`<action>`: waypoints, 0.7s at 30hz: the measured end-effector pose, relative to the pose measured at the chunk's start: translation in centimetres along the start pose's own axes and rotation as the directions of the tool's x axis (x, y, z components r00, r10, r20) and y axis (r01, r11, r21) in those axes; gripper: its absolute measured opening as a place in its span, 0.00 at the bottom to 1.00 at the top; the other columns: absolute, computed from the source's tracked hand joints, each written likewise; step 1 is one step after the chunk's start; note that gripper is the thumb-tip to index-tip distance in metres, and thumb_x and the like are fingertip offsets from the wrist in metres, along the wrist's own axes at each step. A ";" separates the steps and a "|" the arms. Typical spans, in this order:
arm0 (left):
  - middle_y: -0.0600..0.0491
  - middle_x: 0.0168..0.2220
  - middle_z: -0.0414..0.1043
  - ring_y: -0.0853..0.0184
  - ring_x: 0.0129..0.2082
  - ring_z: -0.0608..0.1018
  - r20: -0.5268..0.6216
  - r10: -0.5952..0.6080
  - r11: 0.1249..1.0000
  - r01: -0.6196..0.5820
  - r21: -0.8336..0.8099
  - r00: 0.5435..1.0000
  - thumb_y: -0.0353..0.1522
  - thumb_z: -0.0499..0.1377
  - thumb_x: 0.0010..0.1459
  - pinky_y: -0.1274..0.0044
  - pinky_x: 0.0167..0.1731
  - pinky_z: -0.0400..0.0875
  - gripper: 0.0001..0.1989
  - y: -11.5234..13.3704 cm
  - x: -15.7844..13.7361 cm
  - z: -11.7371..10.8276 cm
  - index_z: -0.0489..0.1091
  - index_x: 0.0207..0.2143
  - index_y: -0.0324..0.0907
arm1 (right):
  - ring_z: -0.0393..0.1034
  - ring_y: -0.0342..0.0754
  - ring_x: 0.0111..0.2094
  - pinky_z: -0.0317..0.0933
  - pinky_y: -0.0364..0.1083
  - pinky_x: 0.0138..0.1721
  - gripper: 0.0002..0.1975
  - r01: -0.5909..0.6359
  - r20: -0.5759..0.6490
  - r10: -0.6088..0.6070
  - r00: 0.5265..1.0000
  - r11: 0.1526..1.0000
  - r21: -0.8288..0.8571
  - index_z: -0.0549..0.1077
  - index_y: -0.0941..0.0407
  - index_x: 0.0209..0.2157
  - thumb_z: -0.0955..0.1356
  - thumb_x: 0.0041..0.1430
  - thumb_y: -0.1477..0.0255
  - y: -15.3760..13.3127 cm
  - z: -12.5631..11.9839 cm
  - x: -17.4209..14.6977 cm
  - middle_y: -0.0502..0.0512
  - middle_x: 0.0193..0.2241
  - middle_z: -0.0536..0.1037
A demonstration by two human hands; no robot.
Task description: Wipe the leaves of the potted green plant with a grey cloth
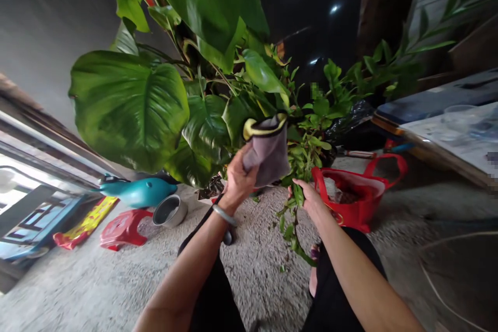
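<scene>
My left hand (pixel 238 179) grips a grey cloth (pixel 268 153) against the potted plant's leaves (pixel 206 124); my right hand (pixel 307 197) pinches a leafy stem (pixel 293 218) near the red bag (pixel 360 192).

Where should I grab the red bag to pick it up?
Probably by its two loop handles. They stand up above the red bag, whose mouth is open with something dark inside. Come from above and gather both loops, so it hangs level. The right hand is closest, but it holds a leafy stem; the left hand holds a grey cloth.
</scene>
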State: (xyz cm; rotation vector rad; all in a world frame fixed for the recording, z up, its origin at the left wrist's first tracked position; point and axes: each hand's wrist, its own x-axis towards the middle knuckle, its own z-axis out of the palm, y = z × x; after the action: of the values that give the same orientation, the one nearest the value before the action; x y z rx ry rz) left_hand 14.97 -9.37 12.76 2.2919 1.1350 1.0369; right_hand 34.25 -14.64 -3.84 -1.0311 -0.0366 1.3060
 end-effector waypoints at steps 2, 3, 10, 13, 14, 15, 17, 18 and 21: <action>0.42 0.59 0.80 0.53 0.59 0.81 0.224 -0.085 0.984 0.046 0.171 0.971 0.24 0.63 0.58 0.65 0.61 0.75 0.29 -2.2 -1.3 3.0 0.74 0.63 0.39 | 0.73 0.50 0.17 0.71 0.46 0.20 0.10 -0.027 -0.022 0.027 0.999 1.000 0.000 0.74 0.52 0.28 0.78 0.54 0.70 -0.1 0.1 0.0 0.47 0.14 0.75; 0.40 0.57 0.81 0.50 0.59 0.81 0.359 -0.151 0.961 0.052 0.273 0.921 0.23 0.64 0.57 0.64 0.61 0.75 0.29 -3.4 -2.4 3.9 0.75 0.62 0.38 | 0.72 0.49 0.17 0.70 0.46 0.20 0.10 -0.036 -0.034 0.036 0.999 0.999 0.000 0.73 0.52 0.27 0.78 0.53 0.72 -0.1 0.1 0.0 0.47 0.14 0.74; 0.43 0.49 0.83 0.52 0.50 0.83 0.394 -0.231 0.902 0.044 0.430 0.890 0.27 0.61 0.61 0.67 0.53 0.76 0.25 -6.2 -4.3 0.4 0.77 0.60 0.40 | 0.69 0.46 0.15 0.67 0.44 0.18 0.14 -0.068 -0.080 0.069 0.994 0.998 0.011 0.71 0.52 0.22 0.78 0.51 0.78 -0.3 -0.4 0.7 0.46 0.13 0.73; 0.45 0.42 0.81 0.56 0.44 0.82 0.147 -0.082 0.917 0.016 0.398 0.986 0.30 0.59 0.64 0.69 0.49 0.76 0.16 -5.2 0.0 0.1 0.78 0.52 0.38 | 0.71 0.47 0.16 0.67 0.44 0.18 0.14 -0.066 -0.077 0.066 0.995 0.998 0.012 0.71 0.52 0.23 0.78 0.52 0.77 -0.2 -0.1 0.9 0.46 0.14 0.73; 0.44 0.42 0.81 0.55 0.45 0.82 0.094 -0.070 0.906 0.024 0.422 0.993 0.31 0.59 0.64 0.69 0.49 0.76 0.13 -5.2 1.3 0.8 0.79 0.49 0.38 | 0.71 0.47 0.16 0.67 0.44 0.17 0.14 -0.064 -0.076 0.064 0.995 0.998 0.010 0.71 0.52 0.23 0.78 0.53 0.77 -0.1 0.0 1.0 0.47 0.15 0.73; 0.43 0.43 0.81 0.54 0.46 0.82 0.075 -0.081 0.891 0.039 0.453 0.994 0.31 0.60 0.65 0.69 0.50 0.76 0.11 -5.3 2.3 1.8 0.79 0.47 0.38 | 0.71 0.47 0.16 0.66 0.44 0.17 0.14 -0.062 -0.075 0.062 0.995 0.998 0.007 0.71 0.52 0.23 0.78 0.53 0.77 0.0 0.0 1.0 0.47 0.15 0.74; 0.39 0.49 0.80 0.52 0.52 0.81 0.175 -0.151 0.863 0.043 0.504 0.973 0.29 0.60 0.65 0.68 0.53 0.75 0.13 -6.0 2.9 4.3 0.78 0.50 0.38 | 0.70 0.46 0.16 0.66 0.44 0.17 0.14 -0.057 -0.073 0.056 0.996 0.998 0.001 0.71 0.52 0.23 0.78 0.52 0.77 0.1 0.0 1.0 0.48 0.16 0.75; 0.37 0.51 0.80 0.52 0.54 0.81 0.283 -0.197 0.855 0.023 0.519 0.939 0.27 0.59 0.64 0.68 0.55 0.75 0.16 -6.5 2.3 5.4 0.78 0.53 0.37 | 0.69 0.46 0.15 0.66 0.44 0.17 0.14 -0.055 -0.072 0.054 0.996 0.999 -0.002 0.71 0.52 0.23 0.78 0.52 0.77 0.2 0.0 0.9 0.47 0.16 0.75; 0.40 0.45 0.83 0.51 0.50 0.84 0.614 -0.288 0.865 -0.075 0.496 0.735 0.23 0.63 0.56 0.69 0.50 0.76 0.17 -8.4 -2.2 7.0 0.82 0.48 0.38 | 0.67 0.45 0.14 0.64 0.43 0.15 0.13 -0.054 -0.075 0.053 0.996 0.999 -0.007 0.71 0.52 0.24 0.78 0.52 0.77 0.2 -0.3 1.0 0.47 0.16 0.74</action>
State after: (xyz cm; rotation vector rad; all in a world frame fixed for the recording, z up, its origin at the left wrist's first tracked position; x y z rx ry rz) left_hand 15.05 -6.17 2.09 2.5769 1.2648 -0.2187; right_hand 34.58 -14.04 -4.63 -1.0941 0.0421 1.3156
